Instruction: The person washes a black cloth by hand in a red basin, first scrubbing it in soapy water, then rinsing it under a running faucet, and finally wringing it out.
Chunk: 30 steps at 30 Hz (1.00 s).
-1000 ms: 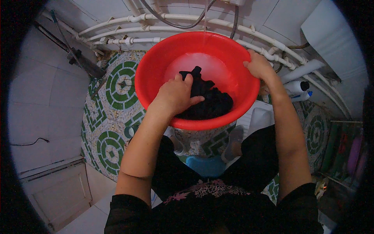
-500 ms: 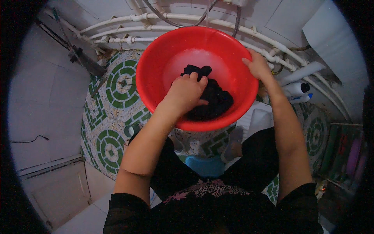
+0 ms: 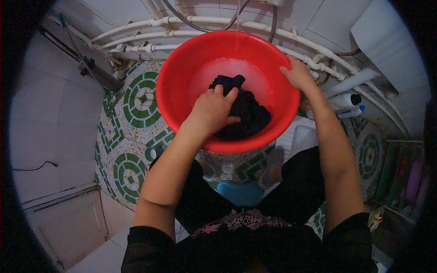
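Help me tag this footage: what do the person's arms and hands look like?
The left hand and right hand are bare, with no gloves, rings or watch visible. Short black sleeves leave the forearms uncovered.

The red basin (image 3: 180, 61) opens upward, leaving room for entry at the upper centre of the frame, where a thin water stream (image 3: 237, 27) crosses. The left hand (image 3: 210, 110) and dark cloth (image 3: 249, 117) obstruct its lower middle; the right hand (image 3: 300, 75) occupies its right rim; white pipes (image 3: 205, 19) bar the top.
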Tool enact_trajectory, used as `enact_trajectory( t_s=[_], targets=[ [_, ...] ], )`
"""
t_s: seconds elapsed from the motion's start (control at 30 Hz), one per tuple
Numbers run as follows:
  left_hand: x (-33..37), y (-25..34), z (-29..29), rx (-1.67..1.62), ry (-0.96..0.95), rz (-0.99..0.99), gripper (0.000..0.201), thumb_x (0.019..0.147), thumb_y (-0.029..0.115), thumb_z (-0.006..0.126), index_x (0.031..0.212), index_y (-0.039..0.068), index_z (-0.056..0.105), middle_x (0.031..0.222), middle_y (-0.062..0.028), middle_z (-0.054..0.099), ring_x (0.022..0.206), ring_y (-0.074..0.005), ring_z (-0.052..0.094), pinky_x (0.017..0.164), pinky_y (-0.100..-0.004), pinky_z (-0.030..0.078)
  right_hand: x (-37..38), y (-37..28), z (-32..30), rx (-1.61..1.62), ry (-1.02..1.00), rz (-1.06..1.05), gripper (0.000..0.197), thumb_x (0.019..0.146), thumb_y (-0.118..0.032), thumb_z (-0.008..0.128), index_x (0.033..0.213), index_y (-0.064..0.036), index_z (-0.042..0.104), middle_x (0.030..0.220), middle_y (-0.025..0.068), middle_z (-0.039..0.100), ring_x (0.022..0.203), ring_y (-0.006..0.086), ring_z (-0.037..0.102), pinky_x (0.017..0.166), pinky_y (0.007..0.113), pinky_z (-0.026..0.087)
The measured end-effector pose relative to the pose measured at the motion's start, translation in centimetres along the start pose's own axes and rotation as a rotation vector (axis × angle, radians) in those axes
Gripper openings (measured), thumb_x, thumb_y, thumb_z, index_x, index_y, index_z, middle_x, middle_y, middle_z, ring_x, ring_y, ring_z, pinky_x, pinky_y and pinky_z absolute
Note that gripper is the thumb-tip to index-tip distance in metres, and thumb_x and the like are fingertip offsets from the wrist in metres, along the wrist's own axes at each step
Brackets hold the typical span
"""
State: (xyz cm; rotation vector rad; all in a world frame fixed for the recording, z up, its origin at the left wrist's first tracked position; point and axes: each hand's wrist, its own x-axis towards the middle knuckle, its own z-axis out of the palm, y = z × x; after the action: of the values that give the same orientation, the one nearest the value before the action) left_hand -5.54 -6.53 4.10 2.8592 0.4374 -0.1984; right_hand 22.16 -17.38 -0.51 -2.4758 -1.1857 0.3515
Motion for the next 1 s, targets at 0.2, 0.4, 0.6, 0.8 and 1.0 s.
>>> enact_trajectory(
  t_s=[0.2, 0.4, 0.6, 0.8, 1.0],
  targets=[
    [-0.05, 0.18, -0.27, 0.014, -0.036, -0.02, 0.069, 0.072, 0.04, 0.069, 0.127, 0.01, 0.041, 0.106, -0.0236, 0.05, 0.095, -0.0396, 0.055, 0.079, -0.0449, 0.048, -0.06, -0.09, -0.01, -0.003, -0.016, 0.018, 0.044, 0.083, -0.03, 0.056, 0.119, -0.0063, 0.048, 0.11, 0.0186, 0.059, 0.102, 0.0349, 0.056, 0.088, 0.044, 0.044],
    [-0.15, 0.23, -0.31, 0.013, -0.036, -0.032, 0.067, 0.072, 0.039, 0.068, 0.127, 0.01, 0.041, 0.105, -0.024, 0.05, 0.094, -0.0398, 0.056, 0.079, -0.0449, 0.048, 0.03, -0.06, 0.03, -0.02, -0.019, 0.014, 0.045, 0.083, -0.03, 0.056, 0.121, -0.0053, 0.047, 0.111, 0.0188, 0.058, 0.103, 0.0351, 0.055, 0.089, 0.044, 0.043],
    [-0.21, 0.26, -0.33, -0.013, -0.043, -0.051, 0.066, 0.072, 0.039, 0.069, 0.125, 0.009, 0.042, 0.103, -0.0255, 0.051, 0.092, -0.0406, 0.056, 0.079, -0.0454, 0.048, 0.01, -0.05, -0.01, -0.014, -0.018, 0.014, 0.046, 0.083, -0.031, 0.056, 0.121, -0.0053, 0.048, 0.111, 0.0191, 0.058, 0.103, 0.0353, 0.055, 0.089, 0.044, 0.043],
    [-0.28, 0.23, -0.33, -0.016, -0.028, -0.05, 0.065, 0.073, 0.039, 0.068, 0.125, 0.009, 0.042, 0.103, -0.0262, 0.051, 0.092, -0.0412, 0.056, 0.079, -0.0456, 0.048, 0.14, 0.08, 0.1, -0.012, -0.017, 0.015, 0.046, 0.083, -0.03, 0.057, 0.12, -0.0052, 0.048, 0.11, 0.0191, 0.059, 0.102, 0.0355, 0.056, 0.089, 0.044, 0.043],
    [-0.5, 0.01, -0.77, -0.042, -0.067, -0.06, 0.067, 0.074, 0.041, 0.067, 0.128, 0.009, 0.04, 0.107, -0.0267, 0.051, 0.094, -0.042, 0.056, 0.081, -0.0462, 0.047, 0.37, -0.44, -0.58, 0.03, -0.074, 0.009, 0.039, 0.083, -0.026, 0.056, 0.116, -0.0042, 0.052, 0.108, 0.0205, 0.06, 0.1, 0.0356, 0.057, 0.087, 0.044, 0.045]
  ],
)
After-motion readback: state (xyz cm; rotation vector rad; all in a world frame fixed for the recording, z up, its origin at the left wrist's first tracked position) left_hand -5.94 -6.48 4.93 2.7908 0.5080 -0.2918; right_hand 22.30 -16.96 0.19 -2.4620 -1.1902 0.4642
